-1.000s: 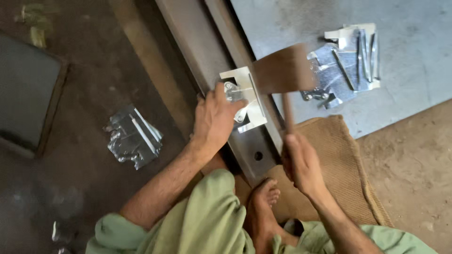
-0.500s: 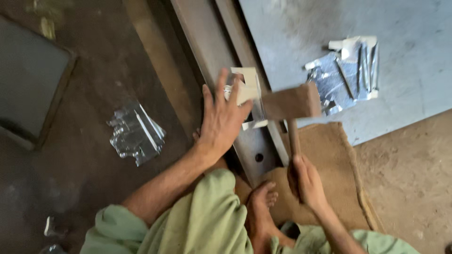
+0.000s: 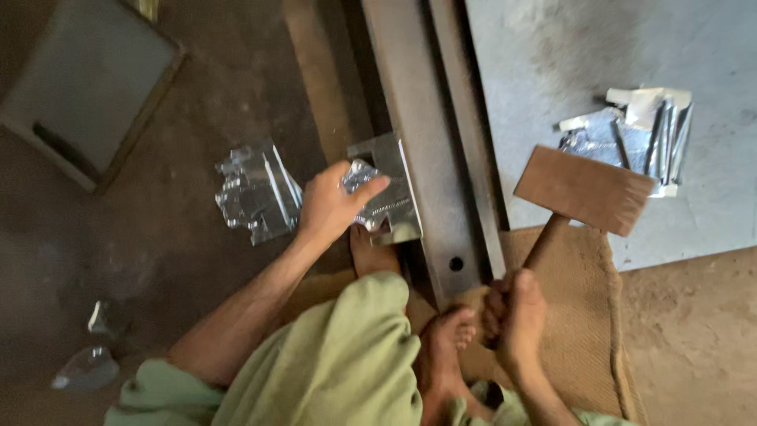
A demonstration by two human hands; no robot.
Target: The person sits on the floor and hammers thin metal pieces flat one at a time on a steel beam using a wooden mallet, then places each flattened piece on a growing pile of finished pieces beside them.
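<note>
Left hand (image 3: 333, 207) pinching thin shiny cut sheet-metal piece (image 3: 384, 189) at left edge of long grey steel beam (image 3: 418, 150), right hand (image 3: 514, 315) clenched around brown wooden mallet (image 3: 582, 193), head over beam's right edge

steel beam (image 3: 418, 150), burlap mat (image 3: 583, 315), foil scraps (image 3: 256, 193).

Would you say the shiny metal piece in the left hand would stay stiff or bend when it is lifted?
The shiny metal piece looks like thin sheet, so it probably flexes a little and feels light. Its cut-out edges may be sharp under the left hand. Being flat, it is unlikely to roll, though it could slide on the steel beam.
</note>
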